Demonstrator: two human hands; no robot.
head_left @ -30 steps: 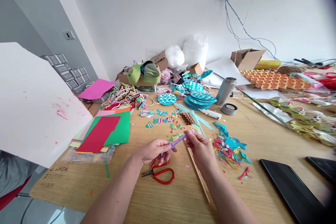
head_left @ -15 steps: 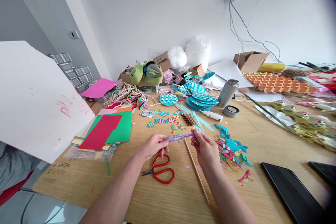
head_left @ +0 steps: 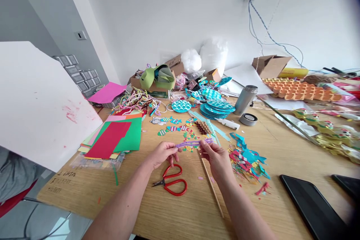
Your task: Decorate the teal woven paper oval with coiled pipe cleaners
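Note:
Purple pipe cleaners (head_left: 189, 143) stretch level between my two hands above the table. My left hand (head_left: 164, 153) pinches their left end between thumb and fingers. On the other side, my right hand (head_left: 215, 156) grips them near the right end, and a short piece sticks out past its fingers. Red-handled scissors (head_left: 174, 183) lie on the table just below my left hand, blades pointing left. A thin wooden stick (head_left: 212, 187) lies lengthwise beneath my right hand. Beyond the hands are small paper fish (head_left: 173, 129) and a brown fuzzy bundle (head_left: 203, 127).
Coloured paper sheets (head_left: 132, 135) are stacked at the left, near a tall white board (head_left: 42, 101). Paper scraps (head_left: 247, 157) and a black tablet (head_left: 312, 206) lie to the right. Teal plates (head_left: 216, 109), a grey bottle (head_left: 245, 100) and an orange egg tray (head_left: 300, 89) stand farther back.
My right hand has slid left along the pipe cleaners, closer to my left hand, so a piece now shows past its fingers. The scissors and stick lie as before.

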